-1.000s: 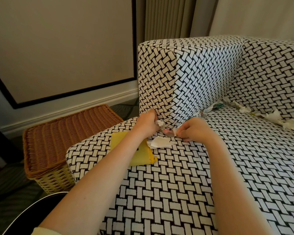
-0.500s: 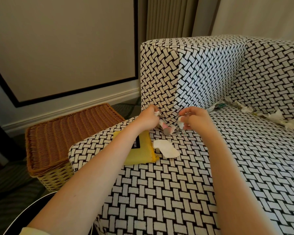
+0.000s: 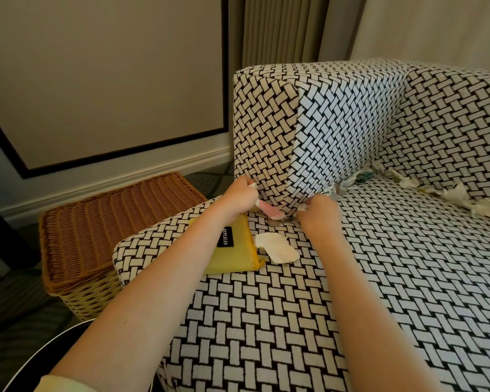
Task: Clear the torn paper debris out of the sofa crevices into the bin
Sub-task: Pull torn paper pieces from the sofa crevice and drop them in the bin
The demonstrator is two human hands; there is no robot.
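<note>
**Risks.**
- Left hand [image 3: 239,199], at the front corner of the black-and-white woven-pattern sofa armrest [image 3: 337,131]: grip clenched on a pink-and-white torn paper scrap [image 3: 268,212].
- Right hand [image 3: 320,215], at the armrest's foot on its seat side: grip pinching a small white paper bit [image 3: 303,207], partly hidden by the fingers.
- Both holds are small. The thin paper will probably tear again if tugged from the crevice, leaving a remnant wedged deeper.
- Held bits could drop on the carry. The dark round-rimmed container [image 3: 48,360], presumably the bin, sits on the floor well in front of the armrest and is only partly in view.
- The loose white scrap [image 3: 277,247] on the seat just in front of the armrest may be brushed off by a forearm. It may also be overlooked beside the flat yellow fabric pouch [image 3: 235,256].

**Counts.**
- Hands: 2.
- Held scraps: 2.
- Loose scrap on seat: 1.
- Pouch: 1.
- Brown wicker lidded basket [image 3: 111,230], on the floor outside the armrest: 1.
- Container: 1.
- Crevice debris [image 3: 453,193], beyond the armrest along the backrest: at least six pieces. They overlap, so no exact count is possible.
</note>
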